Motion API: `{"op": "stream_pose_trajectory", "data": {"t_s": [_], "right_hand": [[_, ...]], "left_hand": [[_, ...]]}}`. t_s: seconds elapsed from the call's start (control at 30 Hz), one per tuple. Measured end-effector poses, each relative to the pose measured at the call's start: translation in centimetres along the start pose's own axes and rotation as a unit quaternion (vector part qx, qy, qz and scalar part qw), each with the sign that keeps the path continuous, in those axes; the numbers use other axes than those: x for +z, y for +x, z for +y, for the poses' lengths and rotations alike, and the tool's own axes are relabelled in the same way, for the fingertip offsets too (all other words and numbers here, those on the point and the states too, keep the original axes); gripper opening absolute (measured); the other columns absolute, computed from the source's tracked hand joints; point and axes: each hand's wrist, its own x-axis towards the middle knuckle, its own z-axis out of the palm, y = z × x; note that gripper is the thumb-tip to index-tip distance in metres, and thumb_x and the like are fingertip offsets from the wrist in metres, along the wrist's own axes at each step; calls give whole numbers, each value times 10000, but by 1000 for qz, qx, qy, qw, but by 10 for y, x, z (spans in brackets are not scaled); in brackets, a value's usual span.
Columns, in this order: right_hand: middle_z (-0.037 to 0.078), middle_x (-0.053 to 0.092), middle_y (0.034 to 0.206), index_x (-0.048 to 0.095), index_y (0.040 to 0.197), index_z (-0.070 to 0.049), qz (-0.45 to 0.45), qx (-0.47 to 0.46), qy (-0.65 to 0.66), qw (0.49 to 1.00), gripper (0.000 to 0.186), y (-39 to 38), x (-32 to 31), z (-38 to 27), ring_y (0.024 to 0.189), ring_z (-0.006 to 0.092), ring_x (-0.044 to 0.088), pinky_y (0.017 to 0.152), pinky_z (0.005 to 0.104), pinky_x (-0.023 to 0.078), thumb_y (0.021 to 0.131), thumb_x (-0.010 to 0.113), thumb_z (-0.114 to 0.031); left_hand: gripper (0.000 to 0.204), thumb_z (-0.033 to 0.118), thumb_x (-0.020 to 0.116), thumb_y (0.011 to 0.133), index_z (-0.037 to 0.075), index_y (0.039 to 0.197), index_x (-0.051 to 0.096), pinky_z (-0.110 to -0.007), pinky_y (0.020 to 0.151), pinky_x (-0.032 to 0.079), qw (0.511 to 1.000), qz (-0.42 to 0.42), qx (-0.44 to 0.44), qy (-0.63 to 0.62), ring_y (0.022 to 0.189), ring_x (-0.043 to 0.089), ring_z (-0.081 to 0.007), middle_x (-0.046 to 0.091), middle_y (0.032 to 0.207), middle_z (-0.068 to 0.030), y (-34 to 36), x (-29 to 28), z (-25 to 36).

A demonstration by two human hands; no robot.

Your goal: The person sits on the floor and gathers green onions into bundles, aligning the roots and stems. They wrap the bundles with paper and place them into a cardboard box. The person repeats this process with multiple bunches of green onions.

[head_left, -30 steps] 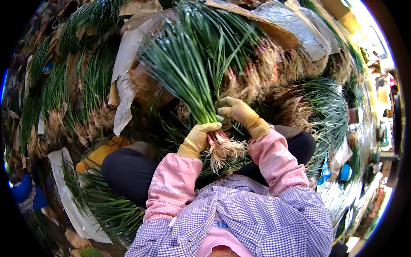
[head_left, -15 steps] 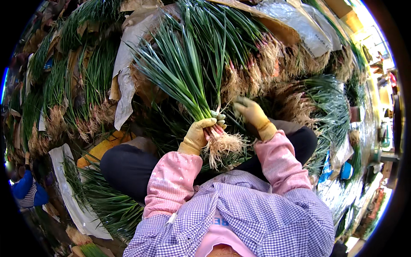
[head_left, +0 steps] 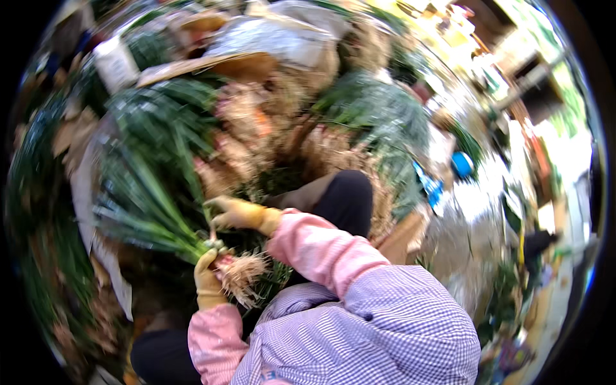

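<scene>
Nearest: checked shirt, pink sleeves, dark trouser knee off to the right. Left hand, in a yellowish glove, was closed around the lower stems of a bunch of green onions, just above the roots. Right hand, gloved too, was partly curled, thumb and fingertips at a thin loose stalk next to the bunch. Blur there; couldn't tell if it was really pinching it.

Change: half a second earlier the right hand was apart from the bunch; now it was back at the stalk. Left grip looked the same. View had also swung, so bunch and hands sat further left in frame. My read: bunch was under control in the left, right was back to working single stalks at its edge.

Bunch: in front of the body, tilted, leaves fanning away up-left, roots toward the person. Leaves long and deep green, stem bases pinkish, roots pale, stringy, tangled. Leaf tips smeared by motion.

Beyond: onion pile with shaggy roots, brown sheet over it, second pile right, then a blue round object.
</scene>
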Motion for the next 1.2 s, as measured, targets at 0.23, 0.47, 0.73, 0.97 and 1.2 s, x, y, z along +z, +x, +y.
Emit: {"op": "stream_pose_trajectory", "data": {"t_s": [0.23,0.47,0.73,0.97,1.2], "right_hand": [[185,614,815,616,876,-82,32,149,-185,971,174,13,6,-4,781,381,583,716,441,459,777,508,-174],[22,604,713,623,891,-54,-228,305,227,896,274,-11,-15,-28,552,87,519,505,233,429,860,531,-310],[171,626,922,585,1063,-108,-241,127,-190,943,299,-25,-7,-50,876,320,604,781,393,459,789,523,-212],[126,648,846,614,945,-18,-302,311,-284,855,198,-31,-46,3,716,220,638,630,326,504,757,580,-71],[4,574,727,551,1010,-34,-116,380,343,851,199,6,23,-41,528,69,500,465,200,404,910,501,-199]], "left_hand": [[221,68,552,769,39,987,528,-413,827,473,1000,7,-12,23,739,566,-189,583,865,-61,-6,7,-2],[198,89,546,782,10,963,536,-383,785,494,997,35,3,68,681,592,-204,615,802,-116,0,7,-3],[273,49,572,755,27,1027,562,-352,666,517,984,139,-26,110,702,610,-243,626,794,-147,10,6,11],[253,39,563,751,-66,980,585,-363,761,508,997,28,27,60,836,613,-256,634,920,-162,-6,6,21],[231,63,532,783,-74,967,557,-385,721,527,998,38,-4,45,720,622,-288,620,769,-222,-2,-6,8]]}}
